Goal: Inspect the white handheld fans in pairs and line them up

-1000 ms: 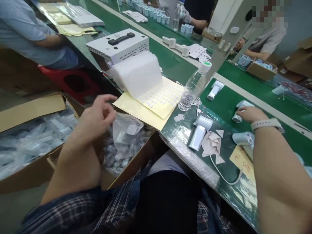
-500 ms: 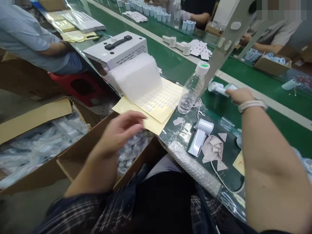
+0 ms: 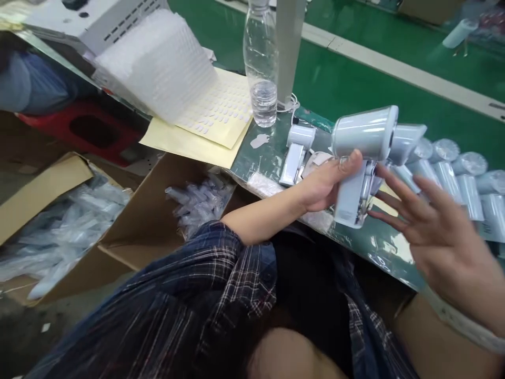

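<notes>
My left hand grips a pale grey hand-held device by its handle, barrel pointing right, above the green table edge. A second device of the same kind sits just behind it. My right hand hovers beside the handle with its fingers spread, holding nothing. Another such device lies flat on the table to the left of my left hand.
A row of wrapped grey devices lies at the right. A water bottle stands by a grey post. Yellow sticker sheets and a white foam stack lie left. Cardboard boxes of plastic bags sit below.
My view swung down and right. My left hand left the bag box and took hold of a device. My right hand came back from the conveyor and let go, fingers spread.
</notes>
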Motion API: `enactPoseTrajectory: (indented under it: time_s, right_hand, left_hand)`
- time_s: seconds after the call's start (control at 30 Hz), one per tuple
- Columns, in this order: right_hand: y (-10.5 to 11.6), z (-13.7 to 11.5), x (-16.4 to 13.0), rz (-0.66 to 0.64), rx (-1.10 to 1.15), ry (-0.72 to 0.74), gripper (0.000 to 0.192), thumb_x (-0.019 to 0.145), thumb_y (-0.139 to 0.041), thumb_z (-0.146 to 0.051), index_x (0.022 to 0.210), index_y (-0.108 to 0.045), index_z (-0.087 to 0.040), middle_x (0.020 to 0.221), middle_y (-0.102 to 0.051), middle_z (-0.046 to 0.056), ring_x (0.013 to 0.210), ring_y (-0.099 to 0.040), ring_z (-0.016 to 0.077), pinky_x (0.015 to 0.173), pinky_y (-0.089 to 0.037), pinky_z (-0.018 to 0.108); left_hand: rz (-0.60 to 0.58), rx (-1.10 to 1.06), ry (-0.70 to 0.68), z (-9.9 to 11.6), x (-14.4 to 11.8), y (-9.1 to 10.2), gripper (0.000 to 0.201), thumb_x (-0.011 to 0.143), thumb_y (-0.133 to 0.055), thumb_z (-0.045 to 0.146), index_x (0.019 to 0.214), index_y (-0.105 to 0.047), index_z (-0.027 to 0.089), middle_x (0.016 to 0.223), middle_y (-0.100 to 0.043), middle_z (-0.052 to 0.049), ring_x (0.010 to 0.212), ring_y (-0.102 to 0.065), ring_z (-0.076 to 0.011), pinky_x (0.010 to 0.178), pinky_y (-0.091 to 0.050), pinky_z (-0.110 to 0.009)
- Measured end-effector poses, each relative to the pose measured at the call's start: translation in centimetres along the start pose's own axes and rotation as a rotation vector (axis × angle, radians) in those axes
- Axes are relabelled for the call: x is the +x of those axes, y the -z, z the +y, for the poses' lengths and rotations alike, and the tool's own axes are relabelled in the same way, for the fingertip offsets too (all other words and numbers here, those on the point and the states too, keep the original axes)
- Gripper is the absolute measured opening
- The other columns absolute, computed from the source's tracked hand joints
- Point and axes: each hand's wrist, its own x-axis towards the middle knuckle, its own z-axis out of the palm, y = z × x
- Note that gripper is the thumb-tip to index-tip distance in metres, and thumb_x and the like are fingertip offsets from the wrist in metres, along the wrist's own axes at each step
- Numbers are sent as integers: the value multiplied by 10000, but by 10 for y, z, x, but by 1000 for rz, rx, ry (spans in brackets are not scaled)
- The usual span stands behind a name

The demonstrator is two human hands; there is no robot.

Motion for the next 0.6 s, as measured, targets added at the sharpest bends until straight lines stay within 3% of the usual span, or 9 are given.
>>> enactPoseTrajectory:
  time_s: [0.07, 0.13, 0.2, 0.3, 0.4, 0.6]
  right_hand:
    - [-11, 15, 10, 57, -48, -233, 470, 1059, -265, -396, 1418, -478, -181, 1121, -725, 238, 977, -755, 357, 744, -578, 491]
    - [-30, 21, 18, 73, -120, -312, 310, 989, -423, -324, 1156, -603, -133, 1055, -698, 280, 997, -717, 413, 778, -537, 530]
    - [-48, 18, 16, 41, -108, -263, 148, 916, -534, -289, 956, -610, -168, 1030, -698, 262, 1020, -694, 419, 821, -519, 522]
    - [-61, 10, -2, 10, 286, -173, 146, 951, -566, -359, 957, -588, -214, 876, -714, 114, 820, -700, 288, 767, -543, 417]
    - [-61, 3, -23, -36, 715, -138, 277, 953, -641, -494, 958, -661, -218, 754, -708, 41, 714, -684, 234, 715, -565, 366]
    - [-62, -16, -30, -17, 733, -96, 258, 858, -772, -475, 894, -816, -223, 863, -804, 66, 786, -732, 268, 760, -580, 391]
  left_hand:
    - [-13, 19, 31, -3, -3, -3, 630, 1044, -424, 682, 1364, -618, 176, 1214, -747, -140, 1154, -722, -278, 908, -622, -405]
    - [36, 44, 18, -6, -5, -5, 649, 1050, -392, 695, 1375, -610, 177, 1200, -751, -136, 1177, -718, -278, 927, -625, -405]
    - [112, 105, -10, -4, -5, -6, 704, 1053, -318, 731, 1391, -589, 175, 1162, -755, -139, 1170, -721, -283, 907, -632, -405]
    - [202, 210, -39, 6, -6, -7, 867, 1033, -60, 775, 1367, -571, 159, 1094, -749, -150, 1119, -730, -269, 851, -630, -397]
    - [188, 187, -113, 17, -9, -10, 1013, 946, 143, 801, 1247, -581, 160, 1087, -727, -167, 1103, -729, -269, 840, -627, -409]
    - [262, 303, -123, 19, -10, -14, 893, 970, 85, 794, 1083, -563, 190, 999, -702, -158, 1166, -701, -299, 784, -619, -409]
